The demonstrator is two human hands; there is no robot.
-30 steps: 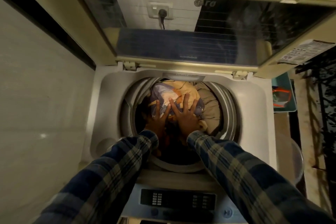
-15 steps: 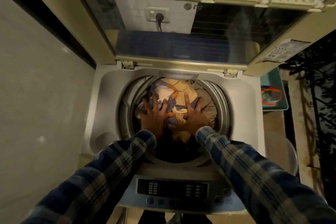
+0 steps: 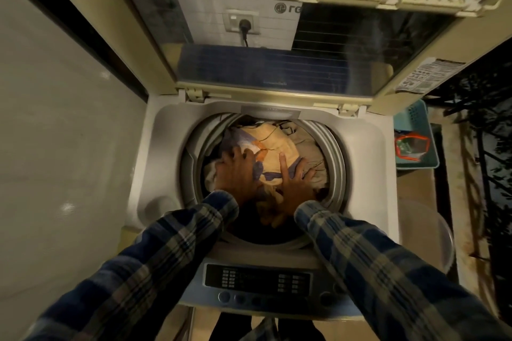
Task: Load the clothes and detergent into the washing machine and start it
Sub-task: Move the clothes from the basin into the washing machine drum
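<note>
A top-loading washing machine (image 3: 155, 152) stands below me with its glass lid (image 3: 277, 63) raised. The round drum is full of clothes (image 3: 277, 144): yellow, beige, purple and orange fabrics. Both my hands are inside the drum on top of the pile. My left hand (image 3: 235, 171) lies on the fabric with its fingertips bent into the cloth. My right hand (image 3: 293, 183) presses down with spread, straight fingers. The control panel (image 3: 257, 279) with its buttons is at the near edge, between my plaid sleeves. No detergent shows.
A pale wall (image 3: 55, 147) runs close along the left side. To the right stands a teal basket (image 3: 415, 144) holding an orange-rimmed item, with a round translucent tub (image 3: 440, 241) nearer me. A wall socket with a black plug (image 3: 243, 25) shows through the lid.
Both hands have slid apart on the pile and stayed in the drum. The left hand's fingers now bend into the cloth. The view has shifted slightly.
</note>
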